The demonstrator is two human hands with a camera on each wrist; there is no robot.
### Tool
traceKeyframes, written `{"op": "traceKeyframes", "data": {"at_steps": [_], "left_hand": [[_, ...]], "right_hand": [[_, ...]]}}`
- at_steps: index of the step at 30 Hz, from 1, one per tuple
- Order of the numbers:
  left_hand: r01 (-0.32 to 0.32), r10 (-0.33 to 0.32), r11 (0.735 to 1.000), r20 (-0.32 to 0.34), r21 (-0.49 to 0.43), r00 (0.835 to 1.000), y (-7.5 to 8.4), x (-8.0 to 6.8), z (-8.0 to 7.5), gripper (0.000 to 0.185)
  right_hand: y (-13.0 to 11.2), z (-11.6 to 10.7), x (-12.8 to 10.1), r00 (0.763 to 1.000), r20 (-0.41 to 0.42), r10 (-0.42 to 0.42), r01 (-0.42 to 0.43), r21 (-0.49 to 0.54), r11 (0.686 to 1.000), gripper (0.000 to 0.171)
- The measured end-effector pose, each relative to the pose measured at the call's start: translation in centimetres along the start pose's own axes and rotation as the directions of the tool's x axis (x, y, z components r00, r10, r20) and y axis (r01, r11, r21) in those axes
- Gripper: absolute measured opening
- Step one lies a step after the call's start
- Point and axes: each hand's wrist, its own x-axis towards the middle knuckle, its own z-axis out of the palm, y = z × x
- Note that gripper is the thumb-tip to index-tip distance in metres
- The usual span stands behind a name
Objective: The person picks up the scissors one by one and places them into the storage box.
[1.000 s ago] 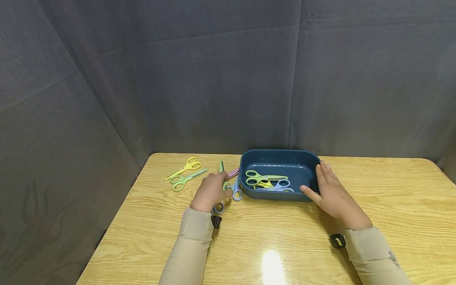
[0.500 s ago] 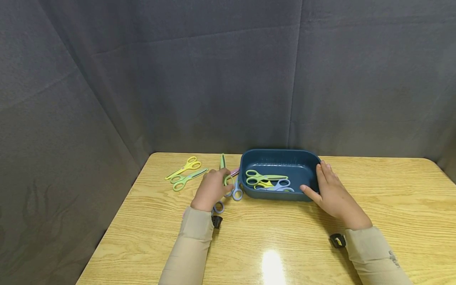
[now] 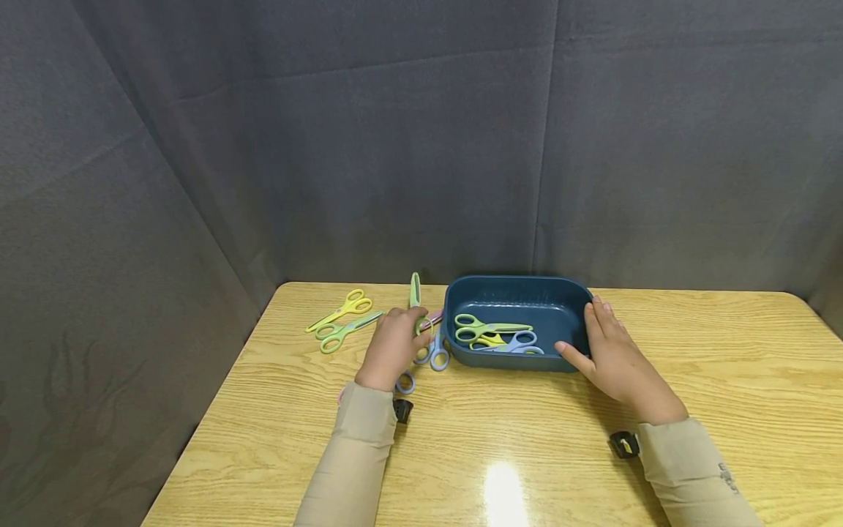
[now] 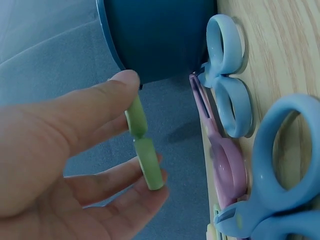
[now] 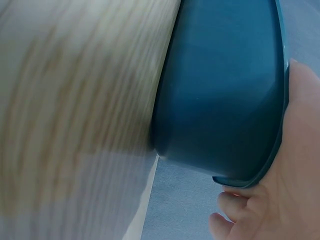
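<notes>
Meanwhile, left hand [image 3: 393, 345] pinches green scissors [image 3: 415, 291] upright just at 9 o'clock of the blue tub [image 3: 516, 293]; right hand [image 3: 612, 351], fingers spread, cups its 3 o'clock wall. Blue and pink scissors [image 3: 436, 351] lie between on the bench [image 3: 691, 351], two more [image 3: 342, 322] farther at 9 o'clock.

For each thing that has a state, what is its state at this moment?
Left hand: holds green scissors, lifted, blades up.
Right hand: rests on blue bin rim.
Blue bin: upright, holds several scissors.
Yellow scissors: flat on table.
Blue scissors: flat beside bin.
</notes>
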Motion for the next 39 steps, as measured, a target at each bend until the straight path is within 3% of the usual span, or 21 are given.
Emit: {"op": "traceKeyframes", "data": {"at_steps": [13, 21, 29, 39], "left_hand": [[-0.012, 0.010, 0.999, -0.048, -0.050, 0.999, 0.6, -0.1, -0.1, 0.047], [-0.066, 0.062, 0.997, -0.087, -0.046, 0.994, 1.2, -0.2, -0.3, 0.049], [-0.113, 0.109, 0.992, -0.072, -0.063, 0.991, 2.0, -0.3, -0.1, 0.049], [-0.169, 0.170, 0.985, -0.031, 0.016, 0.985, 2.3, -0.5, 0.1, 0.048]], "right_hand": [[-0.1, 0.0, -0.1, 1.000, 0.007, 0.000, 0.000, 0.014, 1.000, 0.101], [-0.2, -0.1, -0.1, 1.000, -0.001, -0.003, 0.003, 0.016, 1.000, 0.100], [-0.2, -0.2, -0.2, 1.000, -0.005, -0.019, 0.019, 0.014, 1.000, 0.100], [-0.1, -0.1, -0.1, 1.000, -0.013, -0.015, 0.016, 0.021, 1.000, 0.100]]}}
